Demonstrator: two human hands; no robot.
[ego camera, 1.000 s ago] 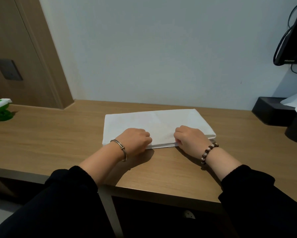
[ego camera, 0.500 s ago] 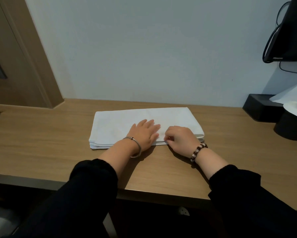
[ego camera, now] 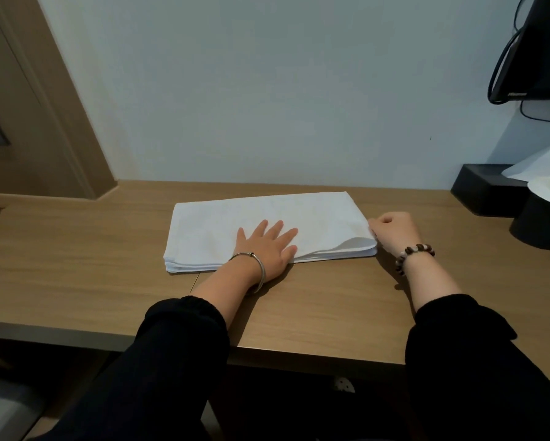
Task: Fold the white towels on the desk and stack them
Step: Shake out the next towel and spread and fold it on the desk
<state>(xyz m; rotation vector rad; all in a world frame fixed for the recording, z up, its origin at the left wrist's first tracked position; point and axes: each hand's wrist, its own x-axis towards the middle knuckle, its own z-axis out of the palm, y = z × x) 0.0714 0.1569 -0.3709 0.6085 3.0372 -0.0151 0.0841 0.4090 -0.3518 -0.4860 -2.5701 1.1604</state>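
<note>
Towel: a white towel point(ego camera: 315, 218), folded into a long layered strip, is laid flat on the tabletop point(ego camera: 76, 265), towards its far side
Left hand point(ego camera: 265, 246): spread flat with straight fingers and pressed on the towel's near middle, likely so the layers are pinned
Right hand point(ego camera: 391, 232): curled at the towel's right end, its edge seemingly pinched, probably for a leftward fold
Surroundings: wood-grain surface backed by a pale wall point(ego camera: 267, 90); a black box point(ego camera: 487, 189) is seen far right
</note>
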